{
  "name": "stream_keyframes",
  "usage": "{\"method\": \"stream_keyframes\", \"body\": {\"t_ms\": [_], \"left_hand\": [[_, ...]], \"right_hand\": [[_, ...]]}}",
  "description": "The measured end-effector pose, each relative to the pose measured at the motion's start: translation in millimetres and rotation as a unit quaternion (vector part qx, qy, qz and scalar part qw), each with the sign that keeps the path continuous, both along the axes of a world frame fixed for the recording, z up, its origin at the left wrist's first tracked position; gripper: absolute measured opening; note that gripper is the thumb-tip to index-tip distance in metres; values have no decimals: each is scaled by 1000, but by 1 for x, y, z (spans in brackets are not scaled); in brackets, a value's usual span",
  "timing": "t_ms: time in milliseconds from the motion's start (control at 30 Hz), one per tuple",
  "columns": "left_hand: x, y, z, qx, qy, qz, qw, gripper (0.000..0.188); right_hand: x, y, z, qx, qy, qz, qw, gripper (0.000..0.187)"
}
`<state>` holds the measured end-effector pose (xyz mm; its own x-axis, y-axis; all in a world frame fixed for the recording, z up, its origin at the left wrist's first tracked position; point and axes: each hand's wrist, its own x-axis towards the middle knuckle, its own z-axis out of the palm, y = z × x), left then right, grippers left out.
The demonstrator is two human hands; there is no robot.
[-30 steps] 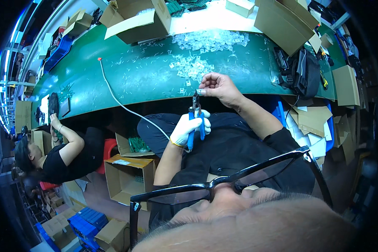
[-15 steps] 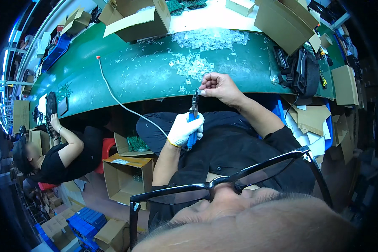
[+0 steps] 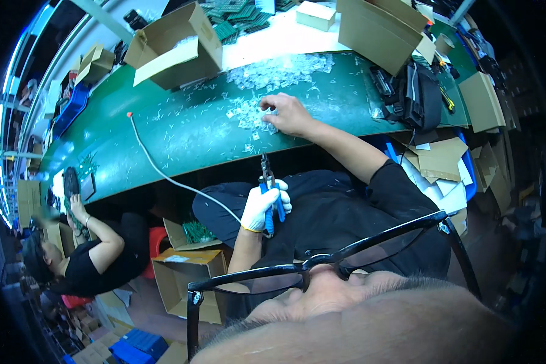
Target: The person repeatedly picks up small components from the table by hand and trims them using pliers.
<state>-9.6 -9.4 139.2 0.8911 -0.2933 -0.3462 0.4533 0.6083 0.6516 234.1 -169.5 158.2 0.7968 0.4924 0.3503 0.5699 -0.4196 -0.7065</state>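
Note:
My left hand (image 3: 262, 207), in a white glove with a yellow cuff, is closed around cutting pliers (image 3: 279, 207) with blue handles. The handles stand spread, and the dark jaws point up toward the table edge. My bare right hand (image 3: 288, 115) is over a loose pile of small clear plastic pieces (image 3: 247, 115). Its thumb and forefinger are apart at the pile's right side, and I see nothing between them. One or two clear pieces lie nearer the table edge. Farther back spreads a larger heap of similar clear pieces (image 3: 279, 71).
Thin clear slivers litter the green table (image 3: 194, 136). A grey cord (image 3: 147, 151) with a red tip runs toward my left wrist. Cardboard boxes (image 3: 191, 54) and green circuit boards (image 3: 239, 21) stand behind; a black bag (image 3: 420, 100) lies right. Another person (image 3: 103, 242) sits at left.
My right hand has left the plier tips and moved up and left to the pile. The plier handles have spread, and my left hand sits slightly lower. The whole view has shifted.

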Motion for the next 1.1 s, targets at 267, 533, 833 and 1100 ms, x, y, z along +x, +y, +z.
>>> {"method": "stream_keyframes", "body": {"t_ms": [267, 533, 833, 1100], "left_hand": [[-4, 2, -9, -18, -12, -4, 1000, 44], [0, 0, -11, -22, -17, -21, 999, 42], [-4, -1, -5, -5, -7, -20, 1000, 40], [11, -2, 5, 10, -31, -49, 998, 41]], "right_hand": [[56, -54, -9, -68, -107, -126, 984, 32], [94, -93, -22, -177, -23, -245, 953, 43], [61, -104, -9, -84, -5, -231, 969, 50], [5, -90, -5, 322, 454, 4, 831, 14]]}}
